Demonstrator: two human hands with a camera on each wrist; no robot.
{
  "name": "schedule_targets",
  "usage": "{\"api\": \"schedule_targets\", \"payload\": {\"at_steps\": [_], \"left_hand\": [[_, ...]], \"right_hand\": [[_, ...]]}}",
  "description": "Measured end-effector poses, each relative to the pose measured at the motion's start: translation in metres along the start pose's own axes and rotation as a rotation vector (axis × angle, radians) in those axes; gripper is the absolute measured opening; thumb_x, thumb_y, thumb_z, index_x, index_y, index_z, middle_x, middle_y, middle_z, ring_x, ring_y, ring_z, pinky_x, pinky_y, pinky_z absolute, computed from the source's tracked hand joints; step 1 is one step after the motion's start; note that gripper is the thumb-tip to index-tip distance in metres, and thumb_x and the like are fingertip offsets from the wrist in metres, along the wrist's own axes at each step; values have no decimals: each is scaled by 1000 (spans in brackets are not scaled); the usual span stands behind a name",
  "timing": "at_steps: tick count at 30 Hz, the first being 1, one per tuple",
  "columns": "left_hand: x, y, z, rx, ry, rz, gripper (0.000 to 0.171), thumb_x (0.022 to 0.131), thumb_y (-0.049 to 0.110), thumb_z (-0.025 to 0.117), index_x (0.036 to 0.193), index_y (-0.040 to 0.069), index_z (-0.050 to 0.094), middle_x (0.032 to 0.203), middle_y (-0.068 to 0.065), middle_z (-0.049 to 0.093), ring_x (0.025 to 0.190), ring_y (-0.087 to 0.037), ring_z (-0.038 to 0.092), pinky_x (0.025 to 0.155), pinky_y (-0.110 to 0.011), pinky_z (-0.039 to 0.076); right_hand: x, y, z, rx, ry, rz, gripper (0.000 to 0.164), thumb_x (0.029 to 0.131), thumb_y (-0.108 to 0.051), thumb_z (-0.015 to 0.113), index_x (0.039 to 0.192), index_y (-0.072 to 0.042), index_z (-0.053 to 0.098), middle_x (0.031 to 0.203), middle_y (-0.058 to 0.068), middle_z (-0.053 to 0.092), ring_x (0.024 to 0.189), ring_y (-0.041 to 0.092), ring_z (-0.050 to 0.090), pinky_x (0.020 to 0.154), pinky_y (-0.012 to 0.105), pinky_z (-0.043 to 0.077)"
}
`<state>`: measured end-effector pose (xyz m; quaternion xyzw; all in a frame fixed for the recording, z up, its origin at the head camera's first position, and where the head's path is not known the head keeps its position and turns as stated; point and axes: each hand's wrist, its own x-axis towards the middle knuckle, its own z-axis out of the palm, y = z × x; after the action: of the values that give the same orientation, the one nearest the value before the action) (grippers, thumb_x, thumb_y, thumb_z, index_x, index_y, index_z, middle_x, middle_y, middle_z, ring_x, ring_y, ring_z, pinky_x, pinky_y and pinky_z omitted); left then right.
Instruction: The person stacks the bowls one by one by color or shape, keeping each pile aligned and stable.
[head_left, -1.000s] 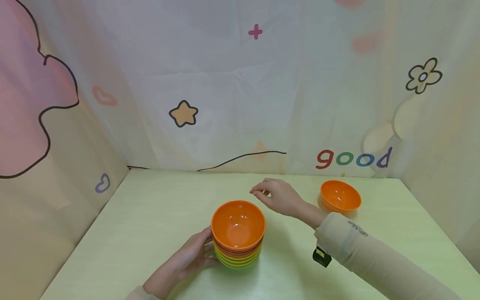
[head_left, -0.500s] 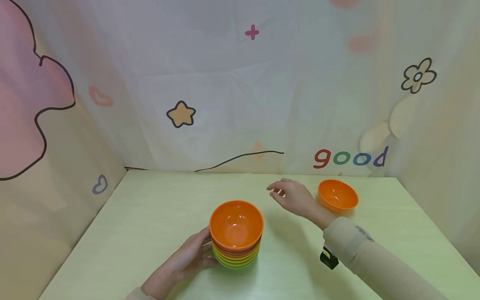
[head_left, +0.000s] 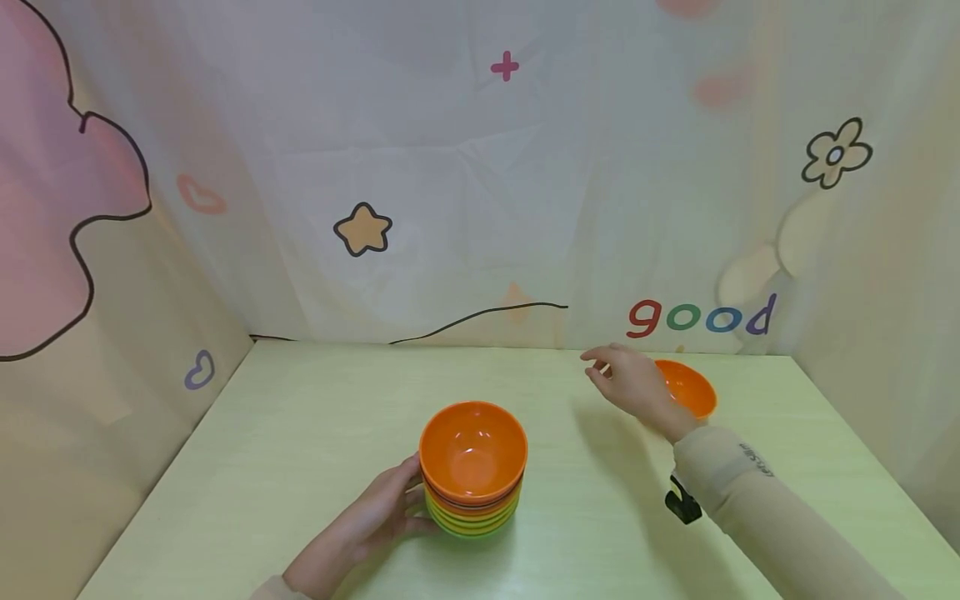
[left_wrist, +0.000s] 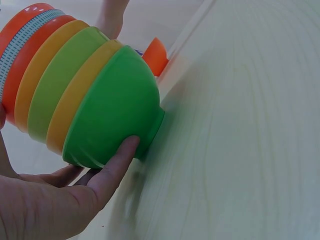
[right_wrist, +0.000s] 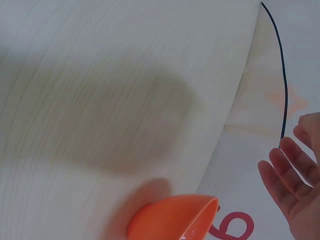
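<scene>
A stack of nested bowls point(head_left: 472, 454) stands upright on the table, an orange one on top. In the left wrist view the lowest is a green bowl point(left_wrist: 117, 107), with lime, yellow and orange bowls and a patterned band above it. My left hand point(head_left: 382, 508) holds the stack at its left side, one digit lying against the green bowl; some fingers are hidden behind it. My right hand point(head_left: 630, 383), fingers loosely bent and holding nothing, hovers over the back right of the table. It partly covers a separate orange bowl point(head_left: 692, 392), also seen tilted-looking in the right wrist view point(right_wrist: 175, 217).
The pale table point(head_left: 337, 400) ends at a fabric backdrop point(head_left: 450, 208) printed with a star, a flower and the word "good". Fabric sides rise at left and right. A small black device point(head_left: 682, 500) hangs under the right wrist.
My right hand has moved rightward, away from the stack, and now passes in front of the separate orange bowl. My left hand and the stack stay in place.
</scene>
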<state>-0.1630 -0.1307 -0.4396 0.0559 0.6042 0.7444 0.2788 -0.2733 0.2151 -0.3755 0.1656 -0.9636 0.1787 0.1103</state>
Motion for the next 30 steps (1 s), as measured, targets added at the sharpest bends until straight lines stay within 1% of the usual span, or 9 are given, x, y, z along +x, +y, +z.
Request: {"api": "schedule_targets", "payload": {"at_steps": [7,10,13,17,23,30], "left_hand": [[0,0,1,-3,5,0,78,88,60,44,143,6,30,149,-19,24,130,-37,35,89,-48,49],[0,1,1,-8,5,2,77,88,59,44,143,6,31,149,-19,24,129,-37,36,89,-48,49],[0,1,2,-12,7,3,76,89,58,43,143,6,31,148,-20,25,129,-36,37,88,-49,49],[1,1,1,-12,13,-1,76,89,58,43,142,6,31,147,-20,26,127,-36,39,88,-48,49],[1,0,2,-19,24,-9,77,88,59,45,142,5,32,147,-20,28,127,-35,39,88,-48,49],[1,1,2,-18,27,-13,79,87,60,45,142,5,32,147,-20,27,129,-36,37,88,-47,49]], "right_hand": [[-3,24,-13,4,-49,72,30,90,-20,57,118,-9,61,104,12,64,91,29,60,75,41,53],[-4,33,-16,-11,-43,83,32,89,-20,57,119,-8,60,108,16,63,93,32,60,77,45,52],[-6,40,-19,-19,-48,92,34,89,-20,58,120,-7,59,112,19,61,96,33,59,83,52,48],[-9,48,-24,-36,-69,121,36,89,-22,58,122,-7,59,115,21,58,98,35,57,87,57,44],[-15,59,-34,-55,-94,179,40,88,-23,56,124,-5,56,119,24,55,104,41,50,87,57,44],[-21,73,-46,-44,-161,288,45,88,-23,55,128,-2,51,122,27,49,103,44,48,83,55,45]]}}
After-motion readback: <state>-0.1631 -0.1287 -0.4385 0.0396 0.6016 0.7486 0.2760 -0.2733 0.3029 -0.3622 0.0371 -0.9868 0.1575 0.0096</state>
